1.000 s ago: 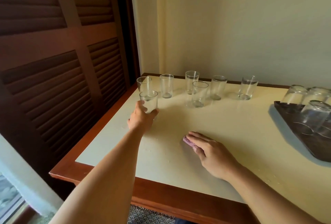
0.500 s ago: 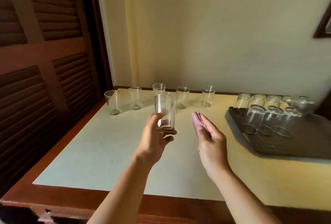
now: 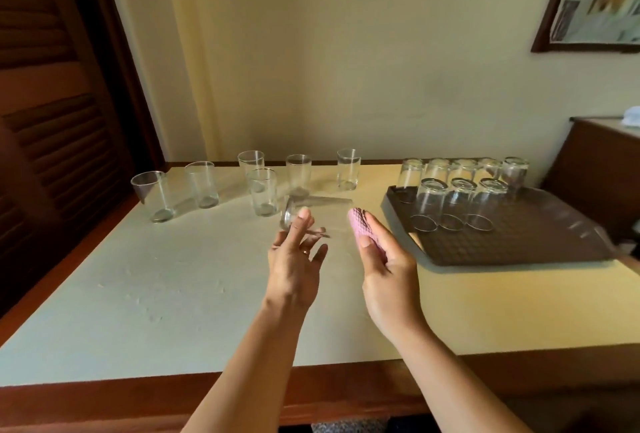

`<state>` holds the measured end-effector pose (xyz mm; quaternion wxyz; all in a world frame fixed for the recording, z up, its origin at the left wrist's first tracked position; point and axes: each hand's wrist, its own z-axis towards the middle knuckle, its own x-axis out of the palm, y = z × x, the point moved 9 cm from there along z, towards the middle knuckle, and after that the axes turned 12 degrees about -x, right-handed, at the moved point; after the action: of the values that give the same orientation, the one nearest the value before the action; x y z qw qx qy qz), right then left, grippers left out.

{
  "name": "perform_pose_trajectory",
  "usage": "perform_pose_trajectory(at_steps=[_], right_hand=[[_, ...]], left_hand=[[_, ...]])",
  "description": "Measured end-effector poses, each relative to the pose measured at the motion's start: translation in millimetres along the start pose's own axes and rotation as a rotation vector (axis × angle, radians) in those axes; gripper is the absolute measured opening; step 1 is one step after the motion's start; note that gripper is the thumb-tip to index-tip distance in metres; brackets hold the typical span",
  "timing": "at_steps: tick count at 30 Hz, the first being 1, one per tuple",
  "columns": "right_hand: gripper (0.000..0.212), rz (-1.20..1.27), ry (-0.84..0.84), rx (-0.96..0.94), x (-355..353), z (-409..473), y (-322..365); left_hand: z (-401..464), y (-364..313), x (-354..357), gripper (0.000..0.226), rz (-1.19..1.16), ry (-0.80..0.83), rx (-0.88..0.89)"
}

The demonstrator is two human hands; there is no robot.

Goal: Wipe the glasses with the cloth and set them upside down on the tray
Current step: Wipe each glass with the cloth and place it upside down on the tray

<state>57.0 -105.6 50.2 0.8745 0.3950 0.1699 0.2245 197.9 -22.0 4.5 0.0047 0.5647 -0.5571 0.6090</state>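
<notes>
Figure. The wiping step, seen from the head camera. The left hand [image 3: 294, 266] holds one glass [image 3: 313, 213] on its side above the table [image 3: 145, 294], fingers [image 3: 300, 225] curled round the base end, the open mouth turned toward the tray [image 3: 540, 235]. The right hand [image 3: 388, 266] holds the folded pink cloth [image 3: 362, 230] under its thumb, fingers nearly straight, just beside the mouth of the glass and on the tray side of it. Six glasses [image 3: 263, 192] stand upright well to the far side of the tray from the cloth hand; eight inverted glasses [image 3: 459, 202] already stand on the tray. To do the step well, the cloth likely should enter the mouth squarely while the left hand turns the glass, the grip kept firm at the thick base since wet glass may slip. The rim probably needs a final pass before inversion. Space for it appears free on the near part of the tray.
</notes>
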Motion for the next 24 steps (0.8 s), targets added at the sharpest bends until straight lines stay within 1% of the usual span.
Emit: perform_pose_trajectory(at_steps=[1,2,4,6,8,10,12,14,15,16,17,18,19,20,21,23,24], right_hand=[[0.037,0.013,-0.011,0.006,-1,-3,-2],[0.037,0.016,-0.035,0.003,-4,-5,-3],[0.038,-0.019,-0.083,-0.043,-12,-3,-1],[0.039,-0.1,-0.05,-0.155,-12,2,9],[0.041,-0.165,0.002,-0.24,-7,4,14],[0.042,-0.185,0.042,-0.256,-2,4,13],[0.042,-0.176,0.067,-0.254,0,6,11],[0.042,-0.159,0.042,-0.203,-7,13,6],[0.042,-0.153,0.022,-0.17,-13,17,4],[0.043,-0.144,0.003,-0.149,-18,20,2],[0.043,-0.125,-0.011,-0.146,-21,21,3],[0.043,-0.1,-0.015,-0.158,-20,19,6],[0.043,-0.066,-0.01,-0.175,-15,13,10],[0.043,-0.038,-0.001,-0.194,-8,4,12],[0.044,-0.03,-0.003,-0.22,-4,-4,14],[0.045,-0.025,-0.032,-0.26,-3,-6,16],[0.047,0.014,-0.052,-0.229,-7,2,14]], left_hand=[[1,3,3,0.019,-0.048,0.0,-0.021],[3,5,4,0.023,-0.08,-0.005,-0.038],[6,9,5,0.038,-0.101,-0.025,-0.069],[6,16,8,0.053,-0.04,-0.013,-0.106],[0,26,18,0.063,0.079,0.025,-0.154],[-6,33,31,0.062,0.218,0.085,-0.155],[-9,38,40,0.048,0.375,0.146,-0.141],[-11,43,45,0.035,0.489,0.222,-0.147],[-12,42,46,0.038,0.504,0.251,-0.123],[-12,38,45,0.051,0.5,0.244,-0.071],[-12,32,43,0.065,0.503,0.208,-0.005],[-11,25,42,0.073,0.517,0.144,0.07],[-11,19,41,0.075,0.522,0.086,0.136],[-11,16,42,0.075,0.507,0.063,0.158],[-11,17,43,0.074,0.478,0.069,0.143],[-15,23,51,0.066,0.414,0.159,0.089],[-19,26,56,0.063,0.401,0.215,0.061]])
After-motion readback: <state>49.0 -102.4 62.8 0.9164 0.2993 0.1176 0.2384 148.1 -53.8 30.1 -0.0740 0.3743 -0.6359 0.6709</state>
